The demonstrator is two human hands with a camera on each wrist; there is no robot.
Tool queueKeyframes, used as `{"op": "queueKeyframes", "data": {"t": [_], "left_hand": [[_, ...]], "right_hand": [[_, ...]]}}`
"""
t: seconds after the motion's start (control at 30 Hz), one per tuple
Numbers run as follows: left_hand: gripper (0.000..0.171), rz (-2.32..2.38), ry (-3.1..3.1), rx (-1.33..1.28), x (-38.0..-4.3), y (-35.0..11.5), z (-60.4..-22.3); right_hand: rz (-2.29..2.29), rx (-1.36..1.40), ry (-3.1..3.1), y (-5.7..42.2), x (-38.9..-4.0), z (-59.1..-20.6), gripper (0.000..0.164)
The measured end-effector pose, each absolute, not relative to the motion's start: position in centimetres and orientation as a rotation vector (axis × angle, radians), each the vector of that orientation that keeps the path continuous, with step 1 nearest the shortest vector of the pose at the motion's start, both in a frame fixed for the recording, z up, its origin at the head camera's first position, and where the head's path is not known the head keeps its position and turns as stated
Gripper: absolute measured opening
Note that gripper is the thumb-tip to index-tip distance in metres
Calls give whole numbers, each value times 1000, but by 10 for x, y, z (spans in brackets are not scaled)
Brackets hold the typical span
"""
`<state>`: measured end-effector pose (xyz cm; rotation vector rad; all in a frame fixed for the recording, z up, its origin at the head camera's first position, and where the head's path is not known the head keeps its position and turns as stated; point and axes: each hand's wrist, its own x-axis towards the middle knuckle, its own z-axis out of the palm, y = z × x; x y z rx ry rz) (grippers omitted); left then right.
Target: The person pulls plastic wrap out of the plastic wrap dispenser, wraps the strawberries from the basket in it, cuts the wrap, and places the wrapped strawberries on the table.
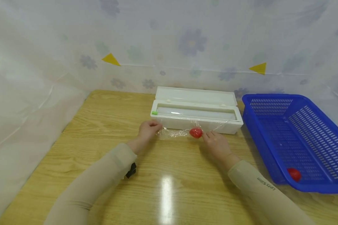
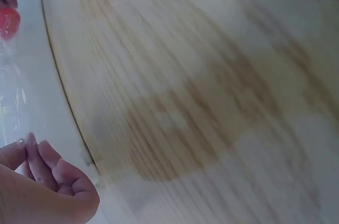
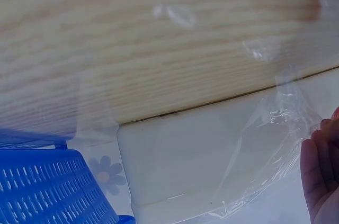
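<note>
A stretch of clear cling film (image 1: 174,133) hangs in front of a white cling film box (image 1: 225,127), whose lid stands open at the back with the roll inside. My left hand (image 1: 148,131) pinches the film's left end between thumb and fingertips, as the left wrist view also shows. Against the film sits a small red rounded thing (image 1: 196,132), apparently wrapped; its exact kind is unclear. My right hand (image 1: 217,144) pinches gathered film just right of it. In the right wrist view, creased film (image 3: 265,150) runs from those fingers across the box.
A blue plastic basket (image 1: 266,147) stands to the right, with another red rounded thing (image 1: 294,174) in its near corner. A green slider (image 1: 155,112) sits at the box's left end. The wooden table (image 1: 107,115) meets a flowered curtain (image 1: 169,40) behind.
</note>
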<state>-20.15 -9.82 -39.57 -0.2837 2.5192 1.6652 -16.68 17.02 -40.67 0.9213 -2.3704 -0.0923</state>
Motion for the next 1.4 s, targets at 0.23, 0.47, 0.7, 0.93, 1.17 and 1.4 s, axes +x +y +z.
{"op": "queueKeyframes", "data": {"t": [0.23, 0.47, 0.7, 0.93, 1.17, 1.4], "left_hand": [[27, 1626, 2546, -275, -207, -108, -404], [49, 1649, 2479, -408, -209, -106, -403], [73, 1643, 2503, -378, -218, -110, -404], [48, 1575, 2476, -282, -226, -116, -401], [41, 1691, 2424, -265, -231, -118, -409], [35, 1679, 2417, -303, -232, -115, -409]], "right_hand": [[-82, 932, -2347, 171, -168, -409, 20], [-84, 920, -2350, 170, -168, -409, 19], [-74, 912, -2381, 169, -167, -408, 18], [33, 832, -2490, 167, -167, -406, 16], [258, 657, -2731, 163, -169, -399, 12], [370, 523, -2880, 166, -170, -389, 20]]}}
